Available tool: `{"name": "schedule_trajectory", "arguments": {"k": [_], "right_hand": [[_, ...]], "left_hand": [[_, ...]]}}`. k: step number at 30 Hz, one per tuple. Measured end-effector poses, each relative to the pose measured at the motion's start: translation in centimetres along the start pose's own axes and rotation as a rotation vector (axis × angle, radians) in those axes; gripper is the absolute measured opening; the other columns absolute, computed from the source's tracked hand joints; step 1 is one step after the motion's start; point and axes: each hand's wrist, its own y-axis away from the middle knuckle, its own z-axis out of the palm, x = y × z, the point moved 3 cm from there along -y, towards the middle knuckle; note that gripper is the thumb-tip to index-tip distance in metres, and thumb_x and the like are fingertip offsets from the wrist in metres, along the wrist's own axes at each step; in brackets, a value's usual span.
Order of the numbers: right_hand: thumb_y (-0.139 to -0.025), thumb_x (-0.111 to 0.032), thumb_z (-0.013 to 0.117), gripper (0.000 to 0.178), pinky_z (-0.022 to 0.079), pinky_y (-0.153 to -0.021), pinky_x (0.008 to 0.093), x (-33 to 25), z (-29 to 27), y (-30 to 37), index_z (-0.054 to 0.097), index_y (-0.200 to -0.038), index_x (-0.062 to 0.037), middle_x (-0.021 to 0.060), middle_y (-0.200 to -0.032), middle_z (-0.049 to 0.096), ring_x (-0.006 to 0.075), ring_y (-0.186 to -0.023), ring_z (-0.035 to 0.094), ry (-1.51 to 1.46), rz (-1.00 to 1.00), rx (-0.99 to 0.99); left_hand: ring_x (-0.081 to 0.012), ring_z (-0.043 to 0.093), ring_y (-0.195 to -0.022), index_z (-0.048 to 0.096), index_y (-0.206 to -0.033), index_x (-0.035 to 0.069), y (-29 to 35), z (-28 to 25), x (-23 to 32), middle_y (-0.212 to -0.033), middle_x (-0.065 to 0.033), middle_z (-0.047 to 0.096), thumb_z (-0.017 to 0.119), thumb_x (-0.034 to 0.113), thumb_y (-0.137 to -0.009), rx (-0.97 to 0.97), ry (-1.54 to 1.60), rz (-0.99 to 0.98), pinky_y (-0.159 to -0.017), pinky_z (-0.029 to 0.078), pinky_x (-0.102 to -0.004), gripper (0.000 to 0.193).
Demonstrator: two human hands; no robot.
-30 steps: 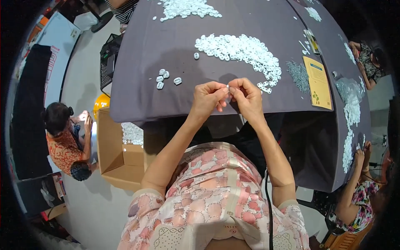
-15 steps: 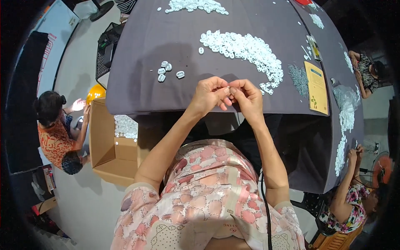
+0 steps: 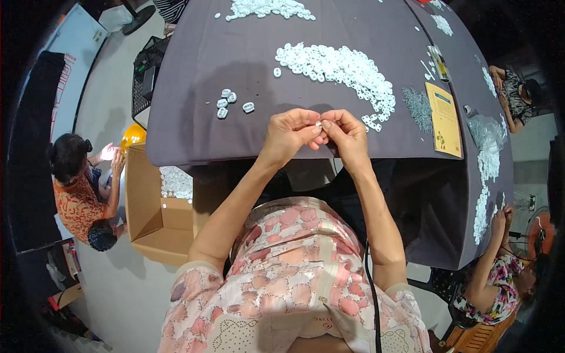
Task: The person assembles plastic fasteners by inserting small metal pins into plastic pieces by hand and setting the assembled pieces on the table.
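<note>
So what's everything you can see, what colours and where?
Table: one, grey cover, middle
Near pile: many, white pieces, on table
Far pile: many, white pieces, top
Left group: five, white pieces, on table
Thin bits: many, grey, table's right
Booklet: one, yellow, beside thin bits
Plastic bag: one, clear, far right
Box: one, brown, lower left
Basket: one, black, upper left
Other people: several, patterned clothes, both sides
Cable: one, black, lower middle
Held piece: one, white, centre
Left hand: one, bare, at held piece
Right hand: one, bare, at held piece
</note>
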Motion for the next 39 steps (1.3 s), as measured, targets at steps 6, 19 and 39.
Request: {"name": "schedule_trajectory", "arguments": {"k": [6,19,39], "right_hand": [[-0.088,-0.005,0.057,0.011,0.046,-0.057,0.0198,0.1,-0.1,0.1,0.062,-0.095,0.0020,0.0020,-0.077,0.062,0.0058,-0.064,0.056,-0.055,0.006,-0.019],[-0.084,0.003,0.056,0.010,0.050,-0.062,0.0218,-0.7,0.1,0.2,0.064,-0.089,0.0012,0.0015,-0.080,0.060,0.0079,-0.071,0.061,0.115,-0.070,0.008],[-0.083,0.006,0.054,0.013,0.052,-0.066,0.0214,-0.6,-0.4,-0.7,0.060,-0.094,0.0037,0.0057,-0.085,0.064,0.0079,-0.073,0.061,0.153,-0.015,-0.157]], "left_hand": [[-0.0091,0.061,-0.063,0.062,-0.095,-0.003,0.4,0.3,0.0,-0.077,-0.0062,0.065,0.055,0.001,-0.087,0.084,-0.198,0.108,-0.054,0.050,-0.0210,0.012],[-0.0066,0.055,-0.056,0.059,-0.090,-0.002,-0.1,-0.3,-0.5,-0.070,-0.0044,0.060,0.052,0.008,-0.090,0.053,-0.214,0.022,-0.048,0.047,-0.0199,0.012],[-0.0064,0.055,-0.055,0.059,-0.089,-0.003,-0.1,-0.2,-0.1,-0.070,-0.0061,0.063,0.050,0.007,-0.090,0.008,-0.248,0.019,-0.048,0.046,-0.0207,0.014]]}}
